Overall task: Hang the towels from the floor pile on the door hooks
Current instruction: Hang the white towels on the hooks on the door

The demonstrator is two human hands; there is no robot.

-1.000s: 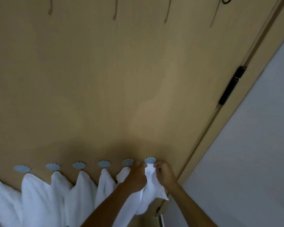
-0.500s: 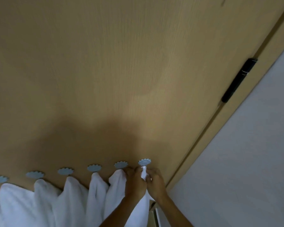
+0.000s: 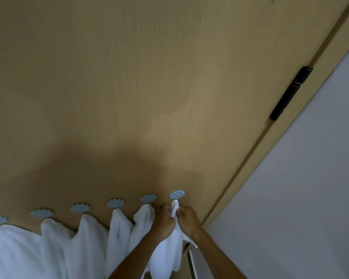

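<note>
A white towel (image 3: 169, 252) is pinched near its top by both hands just below the rightmost hook (image 3: 177, 195) on the wooden door (image 3: 129, 87). The left hand (image 3: 163, 220) and the right hand (image 3: 187, 218) are curled tightly round the gathered cloth, whose tip reaches up to the hook. To the left, other towels (image 3: 89, 238) are hung from a row of pale blue hooks. A black hinge (image 3: 290, 93) is seen on the door's right edge.

Both forearms reach up, left hand (image 3: 164, 217) and right hand (image 3: 187, 216) fingers curled, pinching.
</note>
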